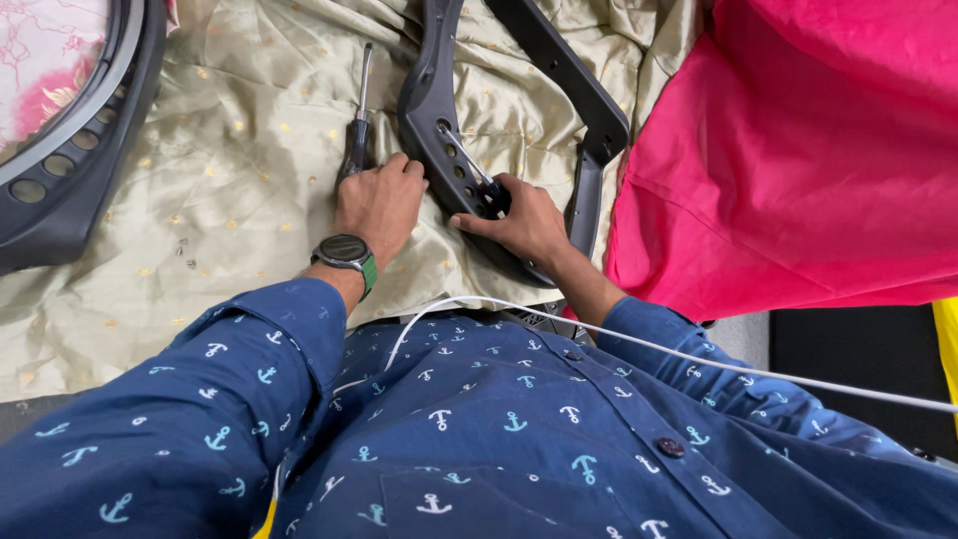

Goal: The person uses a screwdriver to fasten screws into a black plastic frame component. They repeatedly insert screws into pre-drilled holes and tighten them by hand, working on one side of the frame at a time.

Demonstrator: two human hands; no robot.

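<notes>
Seen from above, looking down over a dark blue shirt [499, 439] printed with small anchors.

Far left: part of a round black plastic frame [70, 170] with a row of holes, lying on a pale gold cloth [230, 200] dotted with small gold spots.

Left of centre: a screwdriver [357, 130] with a dark handle and thin metal shaft, resting on the cloth, pointed away. Left hand [379, 205] knuckles up, fingers curled loosely at the handle's near end, touching it; a full grip could not be told. Black watch [344, 252] with a green strap on that wrist.

Centre: a curved black plastic bracket [429, 100] with a row of holes, lying on the cloth. Right hand [519, 220] closed narrowly around a second screwdriver [469, 165], its thin shaft angled up-left into a hole of the bracket.

Lower centre to right: a white cable [699, 357] crossing the shirt.

Right: a bright pink cloth [798, 150] draped beside the bracket.
</notes>
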